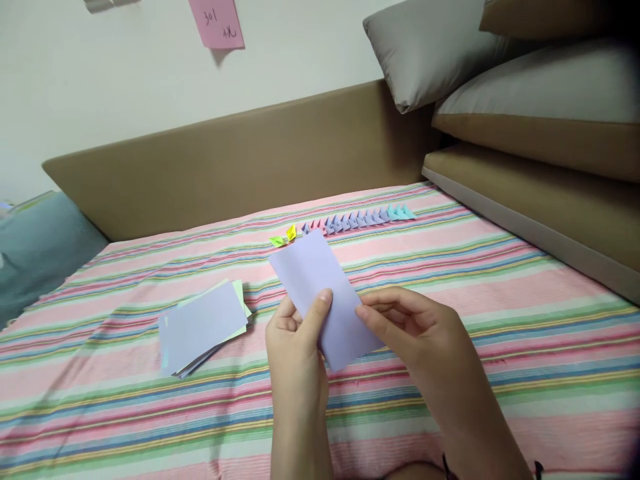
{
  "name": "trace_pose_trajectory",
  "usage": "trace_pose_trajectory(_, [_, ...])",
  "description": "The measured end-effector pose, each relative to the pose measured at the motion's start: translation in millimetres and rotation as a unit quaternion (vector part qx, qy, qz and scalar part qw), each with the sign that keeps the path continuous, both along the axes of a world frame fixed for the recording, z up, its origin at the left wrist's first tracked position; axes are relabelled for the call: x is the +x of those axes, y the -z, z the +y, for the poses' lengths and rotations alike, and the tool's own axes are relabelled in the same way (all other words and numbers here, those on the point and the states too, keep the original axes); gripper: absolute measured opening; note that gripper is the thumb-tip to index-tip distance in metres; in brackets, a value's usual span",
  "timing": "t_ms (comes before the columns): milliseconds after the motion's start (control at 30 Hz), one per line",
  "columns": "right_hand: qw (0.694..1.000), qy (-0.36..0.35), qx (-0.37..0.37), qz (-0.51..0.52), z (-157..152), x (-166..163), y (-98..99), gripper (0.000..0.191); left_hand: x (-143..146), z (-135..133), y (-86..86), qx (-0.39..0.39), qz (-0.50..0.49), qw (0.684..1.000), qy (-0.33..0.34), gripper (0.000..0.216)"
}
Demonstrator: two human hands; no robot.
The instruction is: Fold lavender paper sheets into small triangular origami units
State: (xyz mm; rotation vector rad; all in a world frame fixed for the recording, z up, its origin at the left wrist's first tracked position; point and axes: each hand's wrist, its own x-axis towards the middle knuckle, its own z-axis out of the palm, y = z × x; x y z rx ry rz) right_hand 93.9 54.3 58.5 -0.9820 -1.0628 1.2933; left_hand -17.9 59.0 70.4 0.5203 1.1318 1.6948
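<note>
Stack on the left: a loose pile of flat pastel paper rectangles (pixel 203 327) — lavender on top, pale green beneath — is seen lying on the striped pink bedsheet (pixel 500 300), well apart from the hands; these sheets appear unfolded, so they are judged to be work left.
Left hand: the left hand (pixel 295 340) is closed on the lower left edge of a lavender rectangular paper sheet (pixel 320 287), thumb pressed on its face.
Sheet in hand: it is held tilted above the sheet-covered bed, between both hands; no sharp crease can be made out, so folding is judged barely begun.
Right hand: the right hand (pixel 415 333) is pinched on the sheet's right edge with its fingertips.
Finished pieces: a row of small folded paper shapes (pixel 350 222) — yellow-green, pink, lavender, turquoise — is lined up beyond the hands; these are judged done.
Writing: a pink paper note on the wall (pixel 216 22) is marked by hand "301", followed by strokes that cannot be read.
</note>
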Motion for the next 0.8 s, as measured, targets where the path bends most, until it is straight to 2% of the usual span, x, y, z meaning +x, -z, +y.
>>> trace_pose_trajectory(233, [0.998,0.034,0.030,-0.046,-2.7,4.3,2.2,0.006,1.2,-1.2,-0.3,0.016,-0.026,0.999,0.019,0.030])
trace_pose_trajectory(467, [0.997,0.034,0.044,-0.058,-6.4,5.0,-1.7,0.008,5.0,-3.3,-2.3,0.025,-0.022,0.999,-0.022,0.031])
trace_pose_trajectory(533, [0.998,0.018,0.037,-0.045,-6.8,4.9,-4.1,0.010,6.0,-2.4,-2.1,0.028,-0.040,0.998,-0.040,0.032])
trace_pose_trajectory(700, [0.996,-0.087,-0.005,-0.022,-4.9,3.2,-4.9,0.018,3.9,1.9,-1.2,0.019,-0.107,0.990,-0.088,0.029])
trace_pose_trajectory(800, [0.994,-0.100,-0.032,-0.019,-2.8,1.5,-2.9,0.015,1.3,3.5,-2.2,0.010,-0.135,0.984,-0.118,0.022])
